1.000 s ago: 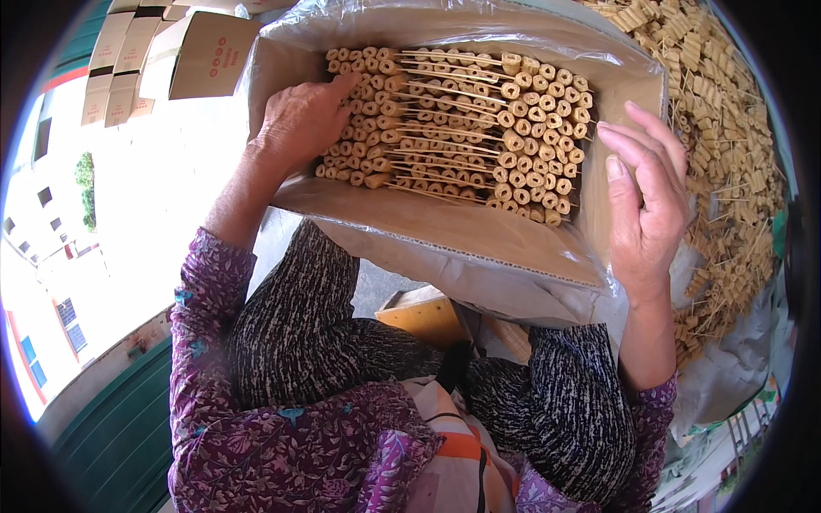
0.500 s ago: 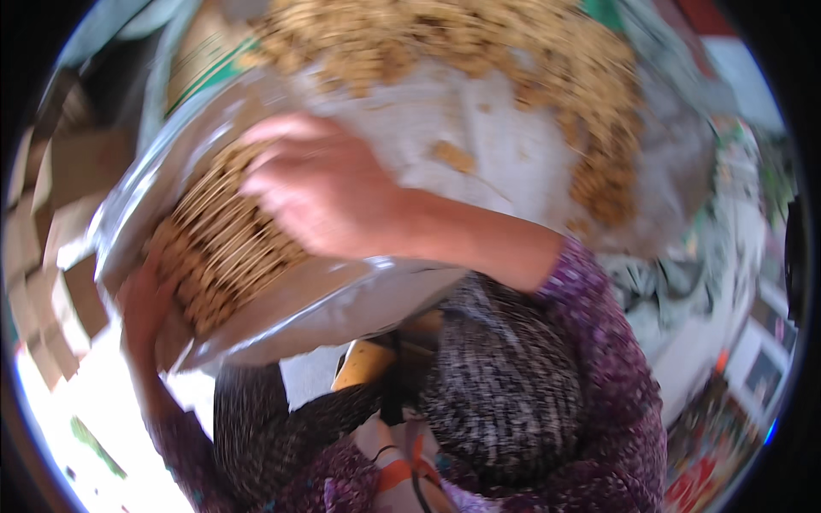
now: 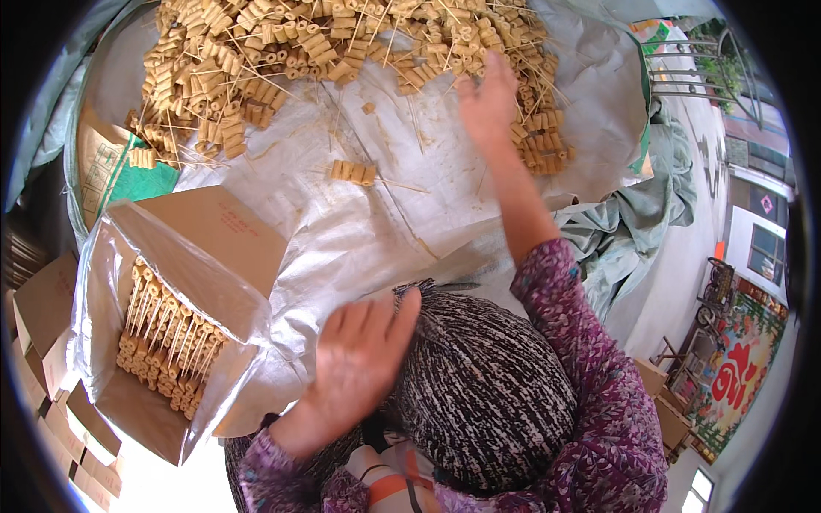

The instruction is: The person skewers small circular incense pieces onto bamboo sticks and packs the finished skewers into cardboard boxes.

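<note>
The right hand reaches to the near edge of a heap of skewered rolls across the top of the frame; it is blurred against them, so I cannot tell whether it grips one. The left hand, at lower centre, is open and empty, its fingers stretched out above the patterned trousers. The heap lies on a silvery-white sheet, likely spread to keep the food clean, with a lone skewer on it at centre.

At lower left, a cardboard box holds packed skewers: rolls banked along two sides, thin sticks running between, an arrangement that probably saves space. Its clear plastic liner covers the walls and rim, presumably keeping the rolls off the cardboard.
</note>
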`<action>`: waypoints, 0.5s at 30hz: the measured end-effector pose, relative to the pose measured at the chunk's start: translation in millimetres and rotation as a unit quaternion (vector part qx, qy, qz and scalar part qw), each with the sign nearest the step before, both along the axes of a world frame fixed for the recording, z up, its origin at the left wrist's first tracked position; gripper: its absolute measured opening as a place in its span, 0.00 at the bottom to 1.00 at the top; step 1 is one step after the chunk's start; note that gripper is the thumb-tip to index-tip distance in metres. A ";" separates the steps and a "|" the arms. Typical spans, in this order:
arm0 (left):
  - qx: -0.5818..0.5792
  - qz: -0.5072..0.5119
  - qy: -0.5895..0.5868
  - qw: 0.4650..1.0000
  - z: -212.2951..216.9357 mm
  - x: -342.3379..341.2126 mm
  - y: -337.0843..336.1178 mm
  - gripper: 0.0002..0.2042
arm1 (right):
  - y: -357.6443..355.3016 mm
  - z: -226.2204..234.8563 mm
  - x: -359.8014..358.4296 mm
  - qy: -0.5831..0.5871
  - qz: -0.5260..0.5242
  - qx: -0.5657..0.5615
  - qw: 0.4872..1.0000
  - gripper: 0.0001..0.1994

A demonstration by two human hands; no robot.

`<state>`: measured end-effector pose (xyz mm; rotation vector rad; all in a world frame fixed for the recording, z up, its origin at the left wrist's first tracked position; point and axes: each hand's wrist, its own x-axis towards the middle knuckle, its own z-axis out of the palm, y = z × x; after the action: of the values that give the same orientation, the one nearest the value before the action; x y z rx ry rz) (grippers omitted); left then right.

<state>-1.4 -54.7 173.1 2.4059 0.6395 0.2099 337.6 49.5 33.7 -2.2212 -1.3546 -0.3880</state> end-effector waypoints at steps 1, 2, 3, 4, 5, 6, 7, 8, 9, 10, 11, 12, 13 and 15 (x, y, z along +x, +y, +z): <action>-0.014 0.021 0.016 1.000 -15.9 8.1 2.0 0.23 | -4.1 -10.7 30.2 0.004 -0.048 -0.049 0.998 0.24; -0.019 0.051 0.031 0.998 -30.0 12.6 5.3 0.23 | -2.6 -16.6 49.9 0.011 -0.092 -0.096 0.991 0.23; -0.025 0.081 0.048 0.995 -43.7 15.8 8.4 0.24 | 1.0 -18.5 60.6 0.060 -0.100 -0.163 0.980 0.22; -0.030 0.111 0.064 0.991 -55.3 16.4 9.9 0.24 | 4.6 -21.1 69.3 0.108 -0.108 -0.229 0.962 0.22; -0.041 0.113 0.066 0.991 -66.3 16.2 11.4 0.25 | 4.6 -22.2 79.6 0.150 -0.122 -0.296 0.936 0.21; -0.050 0.119 0.068 0.989 -75.0 12.5 12.5 0.25 | 5.6 -31.3 88.7 0.174 -0.120 -0.296 0.932 0.19; -0.059 0.125 0.070 0.988 -82.5 8.8 13.7 0.25 | 4.3 -42.6 94.0 0.196 -0.118 -0.296 0.927 0.18; -0.068 0.124 0.079 0.987 -89.0 5.8 14.3 0.25 | 1.3 -56.7 97.5 0.219 -0.114 -0.297 0.922 0.17; -0.072 0.126 0.093 0.985 -93.8 2.0 15.7 0.25 | -2.9 -67.9 93.5 0.278 -0.097 -0.259 0.920 0.16; -0.077 0.127 0.105 0.983 -97.9 -0.8 17.0 0.25 | -10.3 -78.0 89.3 0.335 -0.080 -0.220 0.913 0.14; -0.080 0.129 0.120 0.981 -101.7 -6.0 18.7 0.25 | -15.5 -84.5 80.2 0.393 -0.061 -0.180 0.900 0.13; -0.089 0.141 0.126 0.978 -106.8 -8.8 20.1 0.24 | -20.8 -82.3 68.6 0.407 -0.029 -0.169 0.897 0.11; -0.096 0.155 0.113 0.977 -111.7 -10.7 21.6 0.24 | -28.8 -79.9 55.5 0.445 -0.017 -0.159 0.881 0.11; -0.110 0.177 0.082 0.975 -118.5 -10.0 24.0 0.23 | -52.4 -67.7 30.9 0.514 0.002 -0.137 0.847 0.11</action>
<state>-11.4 -30.7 54.6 2.0964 1.1080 0.0824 368.4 -2.9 -34.0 -2.0604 -0.8086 0.9490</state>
